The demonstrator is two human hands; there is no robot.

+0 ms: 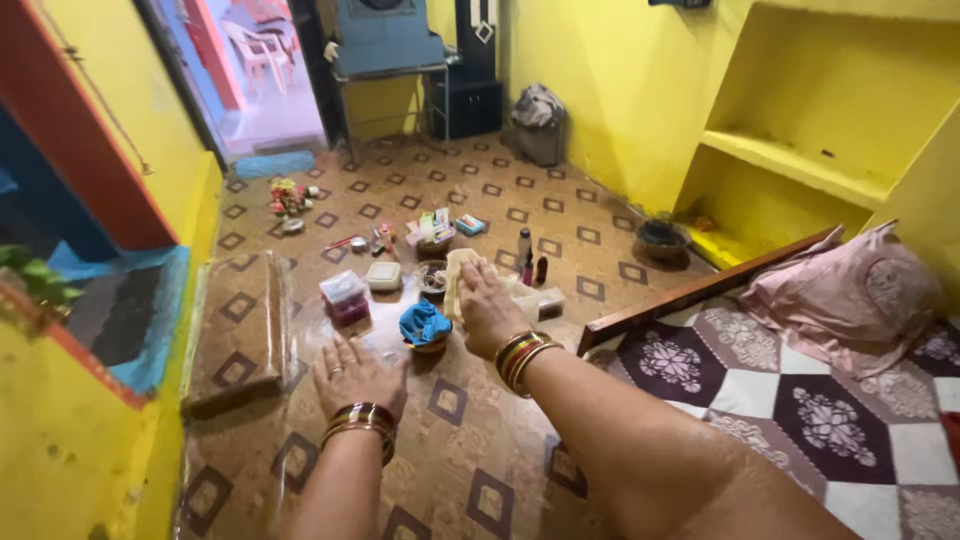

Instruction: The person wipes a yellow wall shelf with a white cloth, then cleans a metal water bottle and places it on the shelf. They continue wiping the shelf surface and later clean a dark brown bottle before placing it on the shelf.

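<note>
A pale cream cloth (458, 285) is in the right hand (487, 312), which is clenched around it with the arm stretched forward over the patterned floor (470, 470). The cloth looks soft and limp: one end stands up above the knuckles, and the rest is hidden under the hand. It hangs just above the floor, right beside a small bowl holding a crumpled blue cloth (424, 325).

The left hand (355, 375) is released, flat with fingers spread, low over or resting on the floor; I cannot tell if it touches. Both wrists carry red and gold bangles.

As for progress, the work appears to be at an early or middle stage: small items remain scattered across the floor rather than gathered. Just beyond the hands sit a clear box with a pink base (344, 297), a white lidded tub (383, 276), a round dish (432, 275) and two dark bottles (533, 258). Farther off lie a basket of packets (434, 232) and a bunch of flowers (287, 197).

To the right is a bed with a checked cover (800, 400) and a pink pillow (845, 285). A folded brown mat (240, 335) lies along the yellow wall on the left.
</note>
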